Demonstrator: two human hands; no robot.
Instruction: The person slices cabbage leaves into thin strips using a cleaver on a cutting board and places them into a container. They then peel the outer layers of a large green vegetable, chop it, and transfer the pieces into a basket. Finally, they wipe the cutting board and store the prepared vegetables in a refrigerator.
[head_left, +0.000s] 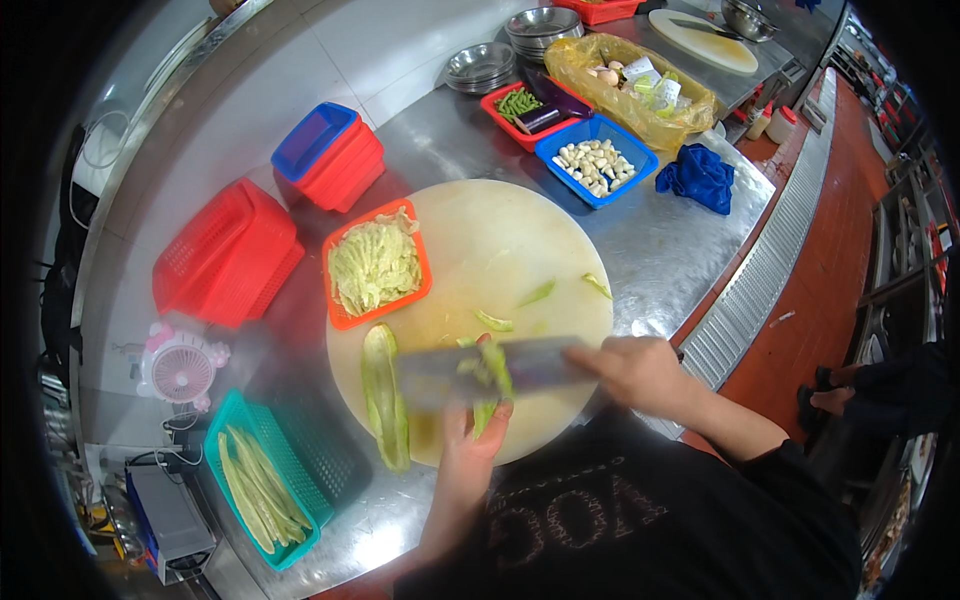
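My right hand (646, 377) grips a cleaver (439, 375) by its handle; the blade is blurred and lies across the round cutting board (517, 225). Green vegetable slices (493, 369) show against the blade. My left hand (474, 439) is at the near side of the blade, partly hidden by it, with a green vegetable piece (484, 417) between thumb and fingers. Left of it lies a long, hollowed pale-green gourd half (385, 397), overhanging the board's edge. Loose green strips (493, 322) are scattered on the board. An orange basket (427, 274) of pale-green slices overlaps the board's far left.
A teal basket (319, 487) with long gourd pieces stands front left, near a pink fan (182, 367). Red baskets (232, 255) are stacked behind. A blue basket (581, 193) of garlic cloves, a red basket (491, 105) with eggplants and a blue cloth (696, 178) sit far right.
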